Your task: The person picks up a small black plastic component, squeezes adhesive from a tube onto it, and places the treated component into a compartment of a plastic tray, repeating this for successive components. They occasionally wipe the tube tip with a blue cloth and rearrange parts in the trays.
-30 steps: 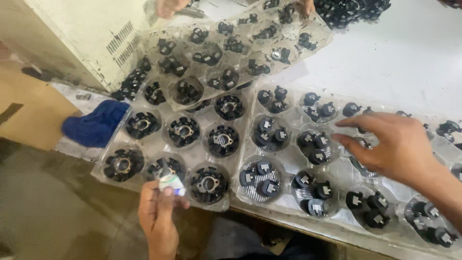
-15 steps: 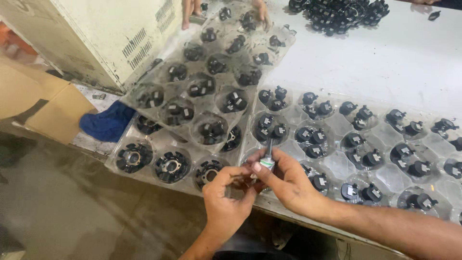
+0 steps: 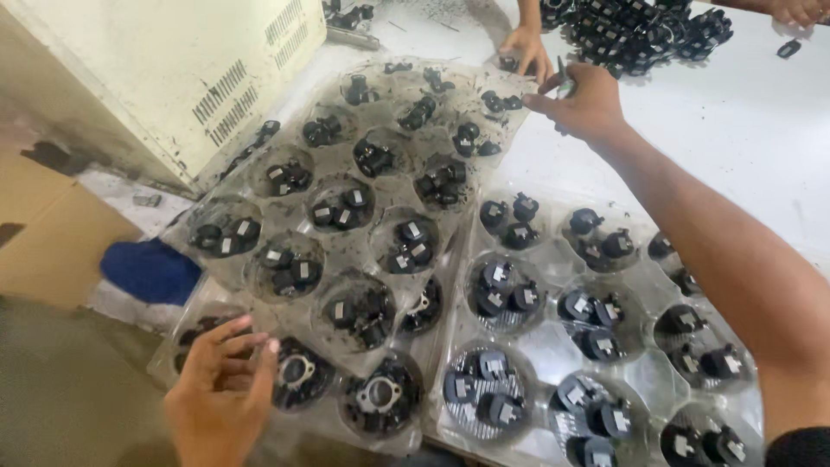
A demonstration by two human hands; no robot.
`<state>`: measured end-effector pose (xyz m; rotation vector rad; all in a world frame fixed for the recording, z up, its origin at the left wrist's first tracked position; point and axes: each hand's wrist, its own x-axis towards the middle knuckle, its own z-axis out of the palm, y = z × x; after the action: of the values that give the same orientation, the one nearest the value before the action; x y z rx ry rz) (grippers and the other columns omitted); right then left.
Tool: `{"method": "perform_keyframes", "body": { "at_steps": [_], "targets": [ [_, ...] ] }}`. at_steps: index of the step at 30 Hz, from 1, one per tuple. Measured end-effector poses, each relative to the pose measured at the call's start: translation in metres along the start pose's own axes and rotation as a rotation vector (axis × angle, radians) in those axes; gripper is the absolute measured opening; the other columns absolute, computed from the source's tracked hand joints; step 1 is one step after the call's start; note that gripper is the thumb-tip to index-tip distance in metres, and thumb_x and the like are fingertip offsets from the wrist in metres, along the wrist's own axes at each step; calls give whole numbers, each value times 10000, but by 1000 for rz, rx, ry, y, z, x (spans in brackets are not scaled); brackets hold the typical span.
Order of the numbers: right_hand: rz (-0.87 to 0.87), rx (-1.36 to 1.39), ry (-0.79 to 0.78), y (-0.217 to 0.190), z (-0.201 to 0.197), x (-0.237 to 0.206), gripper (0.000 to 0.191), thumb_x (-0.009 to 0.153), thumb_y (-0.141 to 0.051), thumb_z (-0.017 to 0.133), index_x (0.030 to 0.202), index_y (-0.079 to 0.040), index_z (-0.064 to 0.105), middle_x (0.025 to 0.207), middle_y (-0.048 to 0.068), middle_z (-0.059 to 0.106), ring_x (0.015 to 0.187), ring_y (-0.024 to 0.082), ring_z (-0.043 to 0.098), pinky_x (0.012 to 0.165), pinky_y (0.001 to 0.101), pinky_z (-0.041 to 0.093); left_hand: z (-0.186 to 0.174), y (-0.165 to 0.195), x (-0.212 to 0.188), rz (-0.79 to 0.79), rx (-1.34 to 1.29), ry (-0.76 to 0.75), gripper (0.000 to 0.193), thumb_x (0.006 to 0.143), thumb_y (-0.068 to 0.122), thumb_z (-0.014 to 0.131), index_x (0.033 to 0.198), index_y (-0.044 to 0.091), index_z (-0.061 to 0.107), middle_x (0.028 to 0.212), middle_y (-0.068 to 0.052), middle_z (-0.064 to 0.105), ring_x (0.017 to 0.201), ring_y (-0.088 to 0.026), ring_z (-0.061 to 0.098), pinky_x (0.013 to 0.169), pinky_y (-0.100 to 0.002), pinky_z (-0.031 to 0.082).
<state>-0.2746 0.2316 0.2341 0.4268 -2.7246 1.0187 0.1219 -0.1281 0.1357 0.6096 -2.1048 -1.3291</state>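
Head view: clear plastic blister trays of small black parts on a white table, seen from above.
Left hand (image 3: 220,393): rests at the near edge of the lower tray, fingers curled loosely beside a black ring-shaped part (image 3: 296,372); it holds nothing that can be seen.
Right hand (image 3: 581,102): reaches to the far corner of the upper tray (image 3: 484,186), fingers pinched narrowly on a small grey piece (image 3: 564,82).
Change: half a second ago both hands met over the near wells around a small piece; now they are well apart, the right arm stretched across the trays.
Meaning: judged from this, the piece has been carried from the near wells toward the far side.
Right-side tray (image 3: 540,346): wells hold paired black parts.
Surroundings: another person's hand (image 3: 523,47) near the loose pile of black parts (image 3: 640,35); blue cloth (image 3: 151,272) at left.
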Motion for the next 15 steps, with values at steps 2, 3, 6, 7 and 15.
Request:
{"method": "perform_keyframes", "body": {
  "at_steps": [2,3,6,7,15],
  "targets": [
    [-202,-271,100,8,19,39,376,860,-388,922,947,-46,791,845,153,709,726,270,702,715,397,550,-3,-19,27,-79,-69,-67,515,833,94,787,1313,33,610,1043,-81,765,709,-82,626,589,-233,488],
    [-240,-368,100,11,26,56,365,848,-386,920,938,-56,793,836,150,719,748,287,703,732,408,549,-3,-28,37,-102,-58,-96,543,830,87,789,1320,6,571,1119,-89,724,733,-107,650,601,-244,509],
    [-292,-531,93,14,47,92,317,846,-364,901,963,-90,795,834,140,736,812,322,708,779,433,547,-6,-54,71,-264,-98,-159,656,830,76,773,1392,-29,452,1213,-140,647,766,-189,702,597,-296,557],
    [-273,-509,85,13,53,100,294,870,-348,886,1004,-103,796,850,136,735,833,323,710,793,434,545,-7,-63,81,-385,-167,-159,707,835,79,752,1448,-10,411,1154,-175,653,749,-220,706,569,-326,563],
    [-267,-371,93,10,108,138,334,799,-353,928,943,-87,786,935,142,747,908,317,697,798,446,539,-1,-112,105,-760,-210,-115,719,879,38,734,1470,-23,328,1098,-256,665,715,-343,679,562,-510,614]
  ]
}}
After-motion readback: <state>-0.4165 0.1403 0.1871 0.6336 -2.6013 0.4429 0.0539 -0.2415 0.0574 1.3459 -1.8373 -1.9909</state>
